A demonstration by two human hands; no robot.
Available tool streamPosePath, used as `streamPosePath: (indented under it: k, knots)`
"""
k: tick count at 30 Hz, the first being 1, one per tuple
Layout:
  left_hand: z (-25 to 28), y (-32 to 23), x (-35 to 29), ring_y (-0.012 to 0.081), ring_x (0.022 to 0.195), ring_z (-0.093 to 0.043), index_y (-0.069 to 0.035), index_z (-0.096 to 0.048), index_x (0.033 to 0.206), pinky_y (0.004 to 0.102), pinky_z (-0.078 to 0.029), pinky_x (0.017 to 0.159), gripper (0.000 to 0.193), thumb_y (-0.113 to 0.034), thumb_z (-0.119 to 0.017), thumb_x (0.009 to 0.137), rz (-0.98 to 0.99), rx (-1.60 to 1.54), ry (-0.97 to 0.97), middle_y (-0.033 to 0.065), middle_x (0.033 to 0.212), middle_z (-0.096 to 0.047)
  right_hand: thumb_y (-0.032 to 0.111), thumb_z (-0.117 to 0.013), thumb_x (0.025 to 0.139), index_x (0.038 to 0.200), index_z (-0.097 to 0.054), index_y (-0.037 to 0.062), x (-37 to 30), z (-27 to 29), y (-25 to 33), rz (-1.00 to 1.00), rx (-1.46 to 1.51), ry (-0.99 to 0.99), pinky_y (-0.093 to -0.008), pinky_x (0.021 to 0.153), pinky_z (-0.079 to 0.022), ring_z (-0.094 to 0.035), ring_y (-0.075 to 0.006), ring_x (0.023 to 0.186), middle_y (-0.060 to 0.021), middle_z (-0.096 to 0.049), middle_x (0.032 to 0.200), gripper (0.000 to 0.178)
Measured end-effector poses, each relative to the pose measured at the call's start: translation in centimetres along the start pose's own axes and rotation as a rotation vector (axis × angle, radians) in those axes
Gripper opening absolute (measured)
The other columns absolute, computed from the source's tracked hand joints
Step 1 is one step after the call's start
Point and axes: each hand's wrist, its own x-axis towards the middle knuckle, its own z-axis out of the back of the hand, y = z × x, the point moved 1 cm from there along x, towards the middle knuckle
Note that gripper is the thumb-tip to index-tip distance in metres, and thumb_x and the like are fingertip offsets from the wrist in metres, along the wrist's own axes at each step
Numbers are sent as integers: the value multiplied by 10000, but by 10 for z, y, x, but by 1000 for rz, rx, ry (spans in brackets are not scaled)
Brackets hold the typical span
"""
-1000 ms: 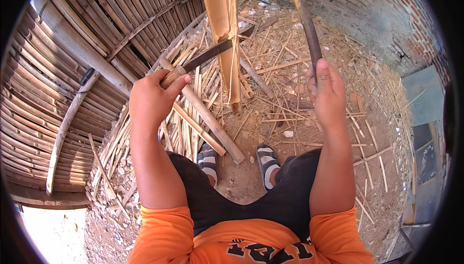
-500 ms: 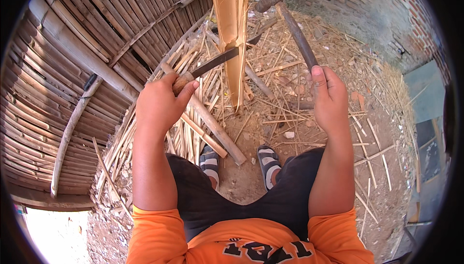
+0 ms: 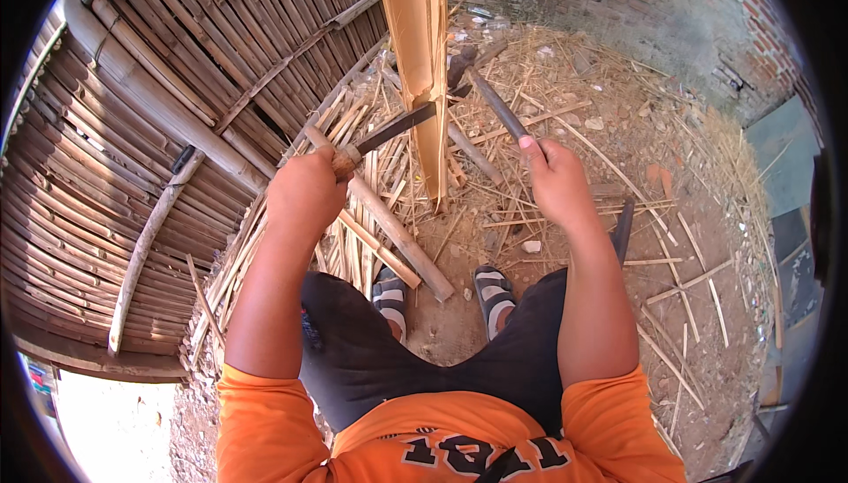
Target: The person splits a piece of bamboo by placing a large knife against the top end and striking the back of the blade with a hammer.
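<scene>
The right hand [image 3: 560, 181], curled round a hammer [image 3: 497, 107], is near and right of the upright split bamboo [image 3: 430, 156], across which the left hand [image 3: 305, 190], clenched, points a knife [image 3: 396, 129] far and right.

Your L arm [image 3: 274, 293] reaches fwd, angled a bit toward your midline; L grip [image 3: 305, 191] is curled into a fist, back of it facing up. Your R arm [image 3: 602, 306] also goes fwd, angled inward. R grip [image 3: 560, 181] is clenched too, w/ R thumb [image 3: 532, 149] pointing fwd & L. Grips sit approx. level, well apart; wrists [image 3: 579, 220] look nearly straight.
</scene>
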Motion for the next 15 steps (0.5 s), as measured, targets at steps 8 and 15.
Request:
streamPosePath:
  k: [8,15]
  knots:
    - [-14,3,-5,433,918,-678,-12,-665,976,528,-532,840,243,-208,-716,841,1,-15,0,247,889,-705,446,-534,1047,962,-673,-3,-10,16,-2,108,37,-155,-422,578,-448,-588,-301,569,-137,-589,625,477]
    - [-10,5,-1,388,949,-701,-58,-677,1074,497,-567,833,275,-210,-732,852,33,63,36,199,969,-730,447,-521,1058,963,-637,4,-14,18,-2,107,92,-230,-425,567,-440,-556,-272,559,-130,-572,625,468]
